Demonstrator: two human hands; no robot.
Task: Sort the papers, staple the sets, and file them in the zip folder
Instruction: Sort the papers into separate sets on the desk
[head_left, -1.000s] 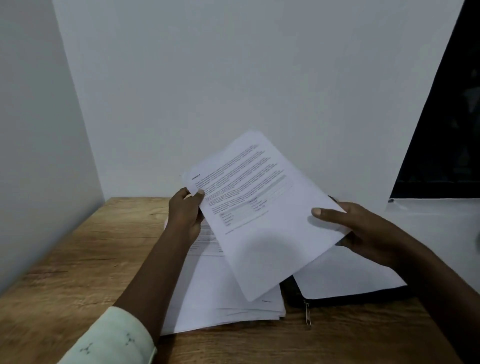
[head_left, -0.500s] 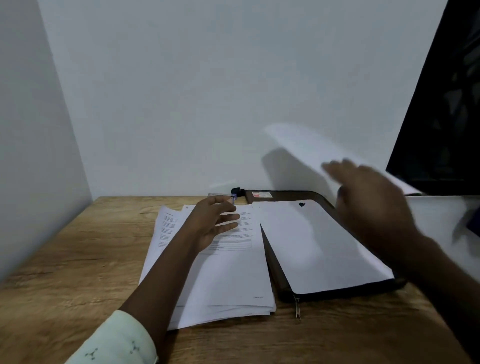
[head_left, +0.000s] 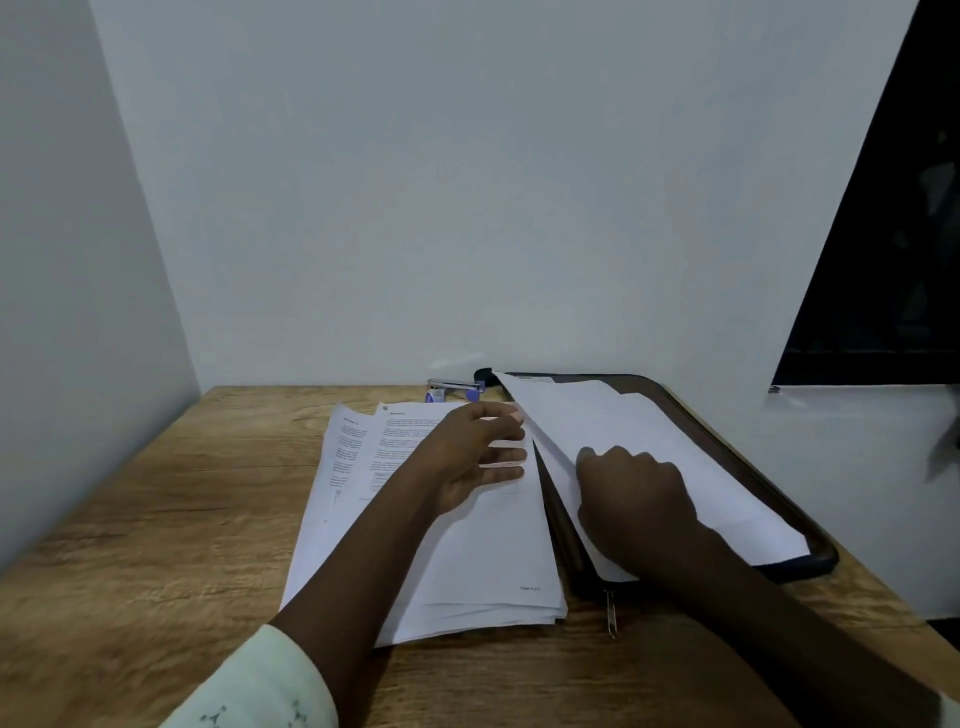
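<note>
White printed papers (head_left: 441, 551) lie in a loose, fanned stack on the brown wood-grain table (head_left: 156, 519), just left of the dark zip folder (head_left: 795, 571). I can read none of the print from here. On my feed the left hand (head_left: 467, 457) rests flat on the upper part of that stack, fingers straight and pointing toward the folder, gripping nothing. More plain white sheets (head_left: 649, 426) lie on top of the folder, at least 2 layers with their edges out of line, and they cover most of its face. The right hand (head_left: 634, 499) sits on the near left part of those sheets with its fingers curled under. I cannot tell whether it pinches the paper or only presses on it.

The folder's metal zip pull (head_left: 611, 616) hangs at its near left corner, on the wood between the 2 piles. A small silver and blue stapler (head_left: 452, 388) sits at the back of the table, near the white wall and just behind the stack. A pale green sleeve (head_left: 260, 686) covers the left forearm.
</note>
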